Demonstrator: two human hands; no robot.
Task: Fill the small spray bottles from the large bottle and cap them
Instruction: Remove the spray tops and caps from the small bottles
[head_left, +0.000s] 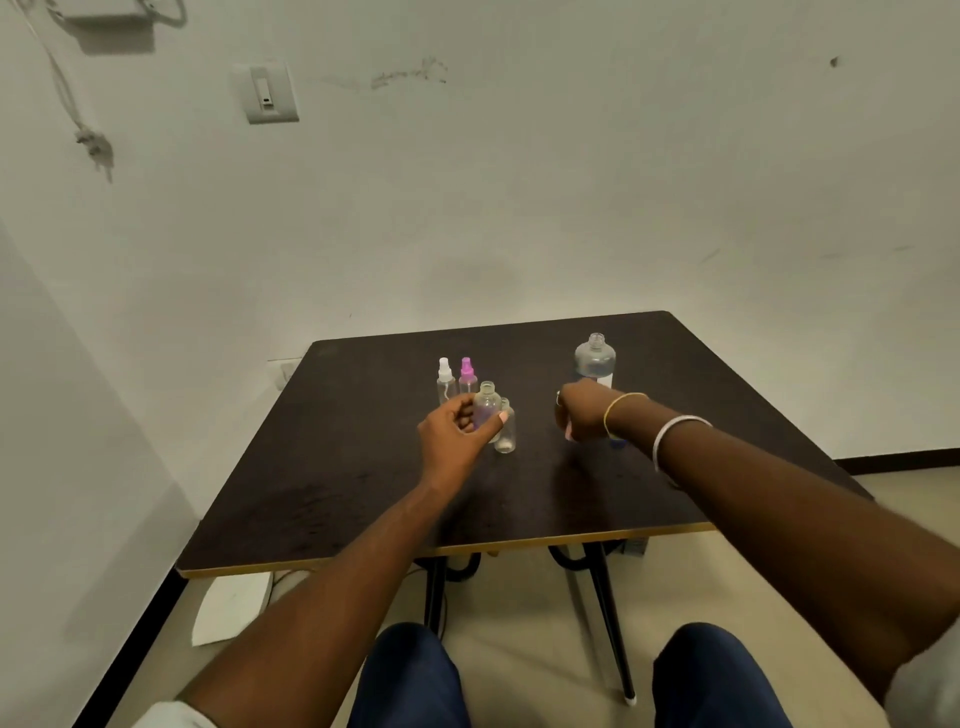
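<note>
Where the held thing is: the small open bottle (487, 408) is near the middle of the table, with no cap on. I cannot tell if it is lifted or standing.
Left hand (451, 436): its thumb and fingers curl round the small open bottle and pinch it.
Second open bottle (505, 435): upright, just to the right of the held one, with no cap.
Capped ones: the white-top bottle (445, 383) and the pink-top bottle (467, 375) stand side by side, just on the far side of the left hand.
Large bottle (595, 358): stands far right, with its top off.
Right hand (584, 413): just on the near side of the large bottle, fingers curled down. I cannot tell if it holds anything.
Table (363, 493): dark top, by a pale wall (519, 208).
</note>
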